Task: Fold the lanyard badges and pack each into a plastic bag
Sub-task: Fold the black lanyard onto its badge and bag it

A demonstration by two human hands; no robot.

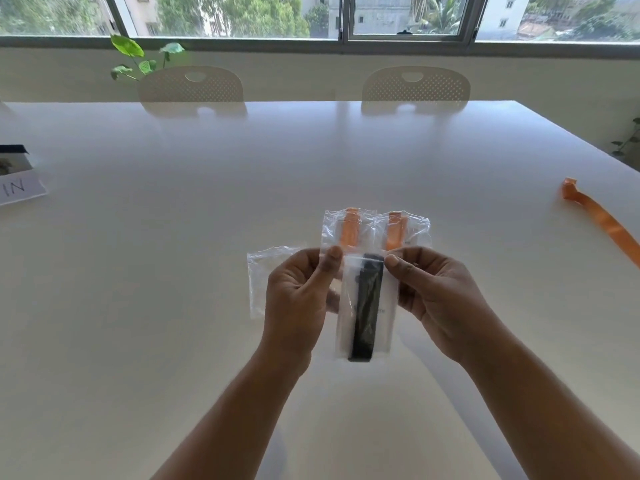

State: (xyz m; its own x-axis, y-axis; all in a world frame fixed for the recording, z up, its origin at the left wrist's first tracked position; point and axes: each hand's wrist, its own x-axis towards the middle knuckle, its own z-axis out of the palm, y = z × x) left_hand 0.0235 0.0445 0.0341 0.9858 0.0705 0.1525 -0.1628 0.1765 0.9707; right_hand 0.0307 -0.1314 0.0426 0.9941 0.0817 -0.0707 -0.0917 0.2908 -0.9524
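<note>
Left hand (301,296) and right hand (436,299) are both raised over the middle of the white table (173,237), holding a narrow clear plastic bag (349,306) between them. The left hand pinches the bag's top left corner and the right hand pinches its top right corner. Both have the thumb in front and the other fingers curled behind the film. The bag hangs down from the two grips, roughly upright with its mouth at the top. A black folded lanyard (367,306) sits inside it, a long dark strip reaching to the bottom of the bag, directly between the hands and below the thumbs. Just beyond the hands, two packed clear bags lie flat side by side on the table, each with an orange folded lanyard inside, the left one (348,230) and the right one (401,230). Their near ends are hidden behind the held bag. An empty clear plastic bag (263,271) lies flat just left of the left hand, partly covered by it. A loose orange lanyard strip (602,220) runs along the table's right edge, well apart from the hands. A white paper sheet with lettering (17,190) sits at the left edge. Two white perforated chairs (190,84) stand at the far edge.
</note>
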